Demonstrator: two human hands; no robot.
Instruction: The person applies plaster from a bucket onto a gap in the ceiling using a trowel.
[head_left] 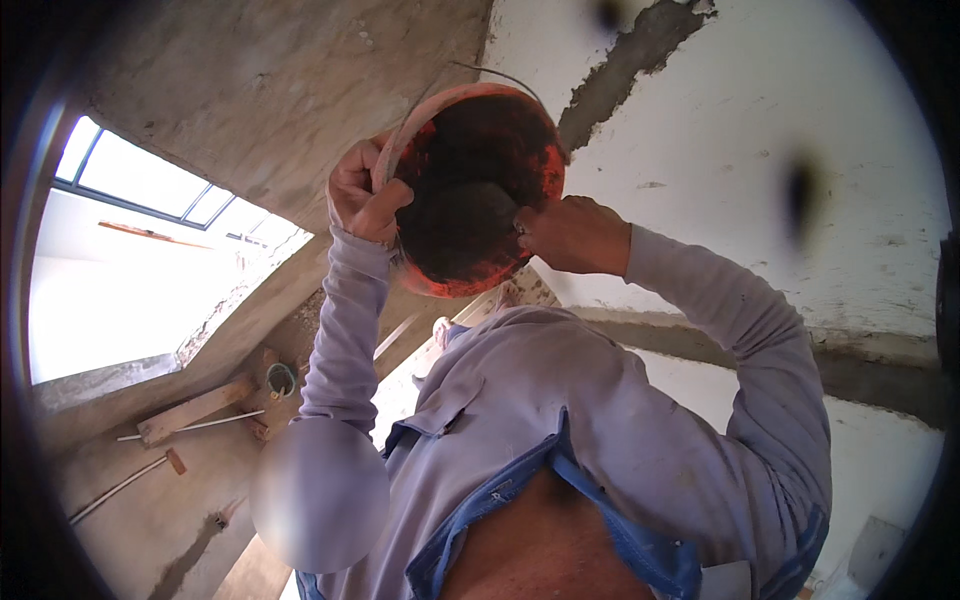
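Orange plastic sits under the left hand [365, 195], whose fingers and thumb clamp the rim of the bucket [550, 165], which hangs between the two hands. The right hand [575, 235] is curled tight at the rim across from it, fingertips inside the mouth, seemingly on a grey tool [470, 215], though its grip is hidden. The bucket's mouth faces up toward the wearer's head; its long axis, mouth to base, is seen nearly end-on, so its exact tilt is hard to judge. My worry would be a one-sided hold: if the left fingers slipped, the bucket could tip away from that hand and spill, since the wire handle [500, 73], looped beyond both hands, appears unheld. A knock from the right hand might also twist it. Farther out, a white wall [700, 200] with a grey strip [630, 80] lies beyond the right hand; left of the left hand is a window [140, 175], and below it a plank [195, 410] and a pot [281, 378].
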